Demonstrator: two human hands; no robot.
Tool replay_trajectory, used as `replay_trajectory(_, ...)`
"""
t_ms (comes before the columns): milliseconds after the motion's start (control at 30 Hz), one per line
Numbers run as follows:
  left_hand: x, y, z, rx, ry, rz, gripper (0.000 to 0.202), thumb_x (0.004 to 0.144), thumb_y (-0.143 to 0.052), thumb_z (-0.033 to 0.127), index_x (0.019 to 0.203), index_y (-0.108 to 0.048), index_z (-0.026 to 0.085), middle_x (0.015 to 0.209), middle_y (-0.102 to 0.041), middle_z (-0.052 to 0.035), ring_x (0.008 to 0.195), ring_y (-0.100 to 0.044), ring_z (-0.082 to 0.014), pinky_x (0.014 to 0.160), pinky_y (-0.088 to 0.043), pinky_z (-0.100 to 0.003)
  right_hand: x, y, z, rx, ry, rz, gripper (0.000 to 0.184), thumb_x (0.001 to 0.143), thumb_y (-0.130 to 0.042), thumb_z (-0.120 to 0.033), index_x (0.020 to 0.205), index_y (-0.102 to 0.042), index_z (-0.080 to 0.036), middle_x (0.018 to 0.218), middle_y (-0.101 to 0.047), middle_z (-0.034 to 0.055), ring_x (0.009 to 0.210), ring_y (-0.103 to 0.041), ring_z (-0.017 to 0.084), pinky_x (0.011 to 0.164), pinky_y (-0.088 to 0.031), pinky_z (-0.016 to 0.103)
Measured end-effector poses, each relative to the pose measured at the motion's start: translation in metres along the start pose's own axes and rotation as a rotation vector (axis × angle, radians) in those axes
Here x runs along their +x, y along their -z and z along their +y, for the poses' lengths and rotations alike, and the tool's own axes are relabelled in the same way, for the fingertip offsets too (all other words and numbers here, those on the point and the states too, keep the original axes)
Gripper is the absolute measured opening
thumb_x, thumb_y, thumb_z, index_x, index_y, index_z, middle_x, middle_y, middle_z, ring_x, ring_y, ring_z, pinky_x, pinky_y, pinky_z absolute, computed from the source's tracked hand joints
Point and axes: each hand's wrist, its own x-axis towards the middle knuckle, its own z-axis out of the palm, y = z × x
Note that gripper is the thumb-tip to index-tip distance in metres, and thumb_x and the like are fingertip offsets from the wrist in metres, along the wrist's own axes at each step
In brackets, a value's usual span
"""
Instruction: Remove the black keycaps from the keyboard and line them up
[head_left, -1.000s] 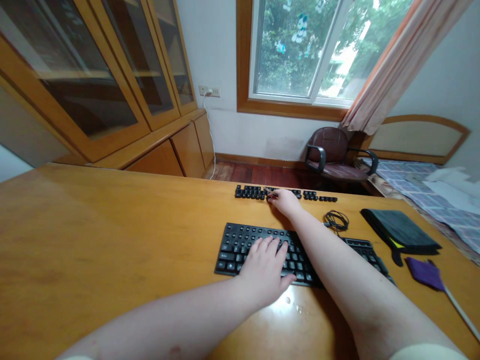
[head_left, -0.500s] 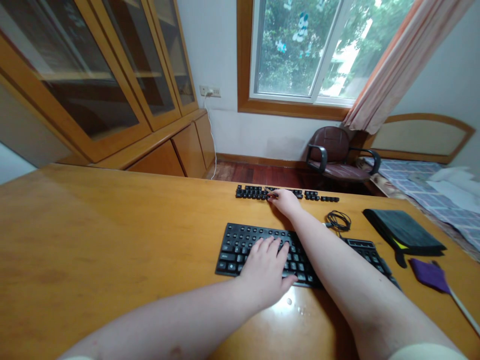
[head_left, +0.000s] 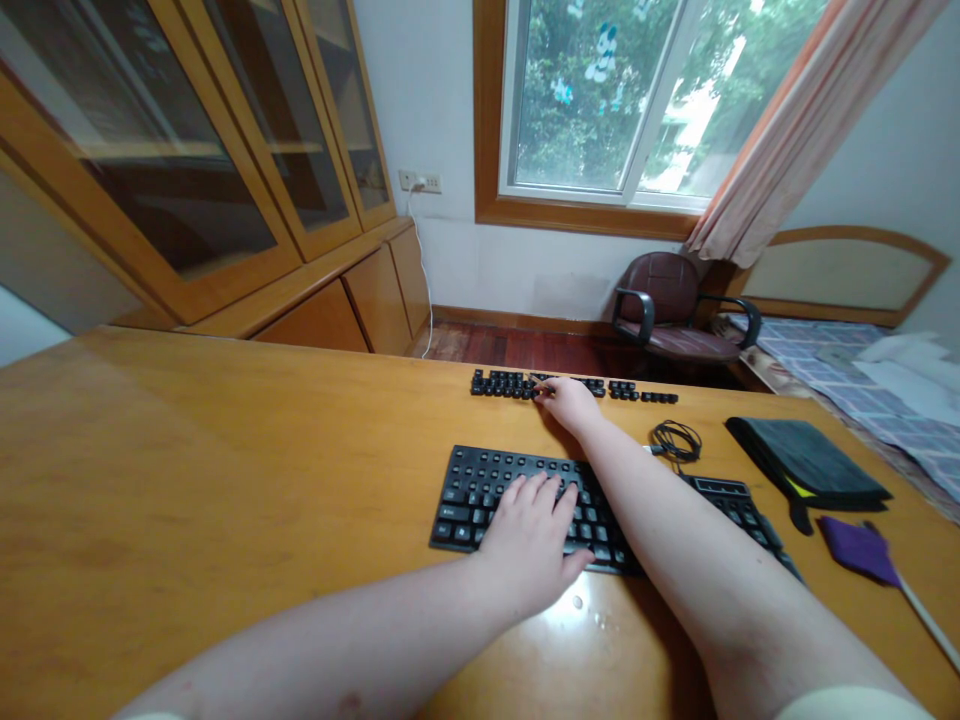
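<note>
A black keyboard lies on the desk in front of me, its top rows showing bare switch posts and its lower rows bearing keycaps. My left hand rests on it palm down, fingers spread. Beyond it, my right hand reaches to rows of loose black keycaps along the desk's far edge. Its fingers pinch a thin brownish tool, whose tip is among the keycaps; its exact kind is too small to make out. My right forearm crosses over the keyboard and hides part of its right half.
A coiled black cable lies behind the keyboard. To the right are a dark folded cloth or pouch and a purple cloth-headed duster with a pale handle. Past the wooden desk stands an armchair.
</note>
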Motion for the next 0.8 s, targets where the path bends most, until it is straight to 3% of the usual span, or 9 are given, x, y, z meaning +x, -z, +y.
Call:
replay_trajectory(133, 0.000, -0.002, -0.001, -0.008, -0.010, 0.010, 0.064, 0.081, -0.042, 0.057, 0.132, -0.039, 0.018, 0.135, -0.043, -0.0117, 0.126, -0.034, -0.0289, 0.106, -0.023, -0.046, -0.003, 0.007, -0.003, 0.024, -0.014, 0.036, 0.029, 0.076, -0.059, -0.033, 0.103, -0.066, -0.023, 0.098, -0.068, 0.0050, 0.090, -0.061, 0.019, 0.078, -0.043, 0.026)
replay_trajectory(267, 0.002, -0.003, -0.003, -0.029, -0.002, 0.021, 0.073, 0.078, -0.046, 0.058, 0.135, -0.033, 0.014, 0.134, -0.044, -0.0134, 0.124, -0.036, -0.0289, 0.105, -0.024, -0.044, -0.016, 0.037, -0.007, 0.220, 0.025, 0.186, 0.032, 0.079, -0.053, -0.039, 0.103, -0.062, -0.020, 0.097, -0.066, 0.0058, 0.086, -0.059, 0.018, 0.077, -0.042, 0.027)
replay_trajectory(433, 0.005, 0.000, -0.006, -0.020, 0.054, 0.042, 0.078, 0.080, -0.047, 0.052, 0.140, -0.020, 0.010, 0.124, -0.051, -0.0148, 0.113, -0.044, -0.0280, 0.098, -0.032, -0.042, -0.059, 0.069, -0.006, 0.690, 0.023, 0.241, 0.024, 0.083, -0.034, -0.031, 0.090, -0.054, -0.019, 0.073, -0.059, 0.0015, 0.058, -0.051, 0.013, 0.058, -0.042, 0.025)
replay_trajectory(533, 0.005, 0.003, -0.007, 0.016, 0.093, 0.058, 0.072, 0.081, -0.046, 0.049, 0.138, -0.025, 0.011, 0.119, -0.053, -0.0141, 0.108, -0.047, -0.0286, 0.093, -0.035, -0.043, -0.093, 0.069, -0.002, 0.802, 0.066, 0.245, 0.021, 0.082, -0.035, -0.030, 0.081, -0.053, -0.019, 0.072, -0.055, 0.0016, 0.062, -0.050, 0.013, 0.059, -0.042, 0.025)
replay_trajectory(667, 0.007, 0.007, -0.010, 0.029, 0.120, 0.055, 0.062, 0.082, -0.046, 0.043, 0.134, -0.031, 0.012, 0.117, -0.053, -0.0136, 0.108, -0.046, -0.0280, 0.094, -0.033, -0.043, -0.123, 0.060, -0.002, 0.652, 0.084, 0.127, 0.025, 0.085, -0.037, -0.034, 0.082, -0.057, -0.019, 0.064, -0.052, 0.0005, 0.063, -0.051, 0.015, 0.060, -0.042, 0.026)
replay_trajectory(800, 0.009, 0.008, -0.014, -0.037, 0.135, 0.045, 0.060, 0.081, -0.048, 0.040, 0.133, -0.032, 0.015, 0.115, -0.055, -0.0117, 0.107, -0.048, -0.0265, 0.094, -0.034, -0.041, -0.125, 0.060, -0.006, 0.656, 0.150, -0.093, 0.029, 0.089, -0.035, -0.036, 0.099, -0.056, -0.019, 0.058, -0.053, -0.0024, 0.054, -0.051, 0.013, 0.056, -0.041, 0.024)
